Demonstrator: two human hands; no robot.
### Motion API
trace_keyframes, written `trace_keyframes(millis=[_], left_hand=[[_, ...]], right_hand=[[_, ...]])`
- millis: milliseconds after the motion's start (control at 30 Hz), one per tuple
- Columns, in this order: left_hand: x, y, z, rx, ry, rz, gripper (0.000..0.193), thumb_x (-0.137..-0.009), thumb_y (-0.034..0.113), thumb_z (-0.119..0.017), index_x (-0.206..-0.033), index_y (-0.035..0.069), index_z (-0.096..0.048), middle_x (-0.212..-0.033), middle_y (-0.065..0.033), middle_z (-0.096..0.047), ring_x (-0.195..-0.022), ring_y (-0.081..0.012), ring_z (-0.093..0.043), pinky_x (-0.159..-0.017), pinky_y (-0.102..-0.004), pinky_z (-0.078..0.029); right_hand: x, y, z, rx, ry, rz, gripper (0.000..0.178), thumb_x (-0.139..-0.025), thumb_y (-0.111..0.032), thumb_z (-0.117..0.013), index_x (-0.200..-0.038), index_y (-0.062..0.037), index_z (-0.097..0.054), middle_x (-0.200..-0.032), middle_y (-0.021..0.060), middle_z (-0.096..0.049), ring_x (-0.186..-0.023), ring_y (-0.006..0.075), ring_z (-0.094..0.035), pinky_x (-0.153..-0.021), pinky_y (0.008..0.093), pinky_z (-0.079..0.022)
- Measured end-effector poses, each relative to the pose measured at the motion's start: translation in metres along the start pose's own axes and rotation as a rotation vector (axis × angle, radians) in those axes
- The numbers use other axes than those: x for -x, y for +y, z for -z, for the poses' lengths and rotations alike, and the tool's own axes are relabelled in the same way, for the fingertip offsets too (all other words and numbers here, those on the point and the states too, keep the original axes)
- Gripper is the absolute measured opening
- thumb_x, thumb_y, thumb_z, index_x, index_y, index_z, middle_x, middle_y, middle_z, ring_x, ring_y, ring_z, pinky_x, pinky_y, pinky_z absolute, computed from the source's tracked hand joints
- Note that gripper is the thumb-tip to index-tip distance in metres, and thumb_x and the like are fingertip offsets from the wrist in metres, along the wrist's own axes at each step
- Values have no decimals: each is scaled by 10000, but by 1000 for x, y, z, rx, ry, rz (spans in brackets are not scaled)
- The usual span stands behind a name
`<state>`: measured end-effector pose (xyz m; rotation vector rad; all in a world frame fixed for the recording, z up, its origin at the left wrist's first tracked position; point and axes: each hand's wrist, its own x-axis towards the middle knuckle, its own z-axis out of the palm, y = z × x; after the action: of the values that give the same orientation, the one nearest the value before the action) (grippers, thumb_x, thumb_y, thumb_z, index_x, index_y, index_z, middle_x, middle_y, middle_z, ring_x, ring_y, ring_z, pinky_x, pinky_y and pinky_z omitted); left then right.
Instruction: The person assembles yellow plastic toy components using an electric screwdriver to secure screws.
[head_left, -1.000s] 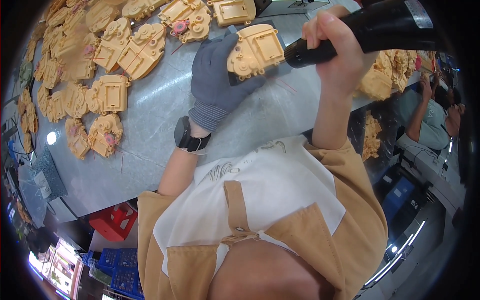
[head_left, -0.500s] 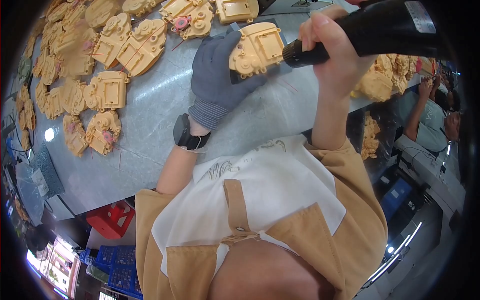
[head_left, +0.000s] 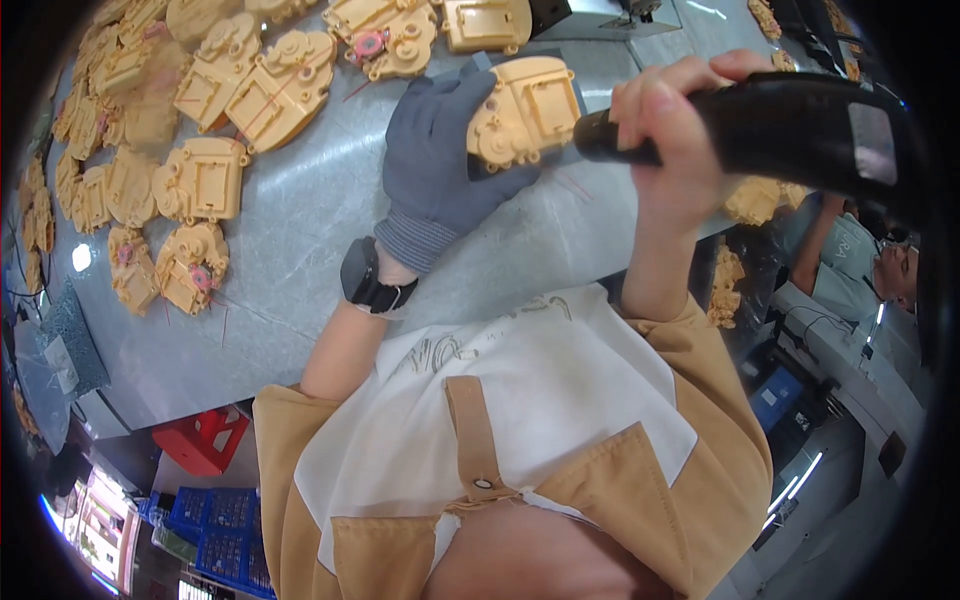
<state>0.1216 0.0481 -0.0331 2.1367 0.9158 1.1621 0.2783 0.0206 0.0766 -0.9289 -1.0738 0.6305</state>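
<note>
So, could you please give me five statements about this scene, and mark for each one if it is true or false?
1. The left hand wears a grey fabric glove. True.
2. The right hand is gloved too. False: it is bare.
3. The left hand holds a pale-yellow, plastic-looking housing by its left side. True.
4. The right hand holds a flat white tray. False: it holds a long, black, tapered tool.
5. A red plastic-looking bin stands on the grey table. False: it shows beyond the table's edge, at the lower left.
</note>
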Motion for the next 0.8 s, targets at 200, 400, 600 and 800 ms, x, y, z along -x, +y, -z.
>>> trace_keyframes(millis=[200,400,600,800], left_hand=[[5,1,2,-2,-21,25,796,-636,423,-811,-1269,69,-485,-1130,-156,-548,-1050,-330,-532,-939,-437,-423],[1,12,8,-15,-79,55,802,-640,379,-813,-1298,84,-462,-1158,-146,-535,-1073,-327,-516,-942,-442,-413],[0,9,9,6,-111,62,792,-648,362,-810,-1298,76,-462,-1163,-154,-536,-1072,-331,-517,-936,-435,-416],[-5,6,11,27,-110,61,810,-635,325,-833,-1303,63,-456,-1206,-156,-543,-1121,-331,-516,-970,-424,-412]], right_hand=[[-3,-5,19,28,-7,130,432,-766,13,-587,-1151,8,-391,-606,51,-530,-484,134,-515,-548,300,-471],[-104,-6,23,88,451,222,356,-744,61,-562,-1087,14,-481,-605,51,-501,-446,164,-497,-477,260,-438],[-119,30,30,321,315,257,288,-745,53,-591,-1023,26,-522,-617,52,-525,-463,132,-520,-461,245,-417],[-76,10,47,261,70,169,374,-771,63,-547,-1129,-19,-475,-664,85,-547,-505,197,-523,-584,386,-471]])
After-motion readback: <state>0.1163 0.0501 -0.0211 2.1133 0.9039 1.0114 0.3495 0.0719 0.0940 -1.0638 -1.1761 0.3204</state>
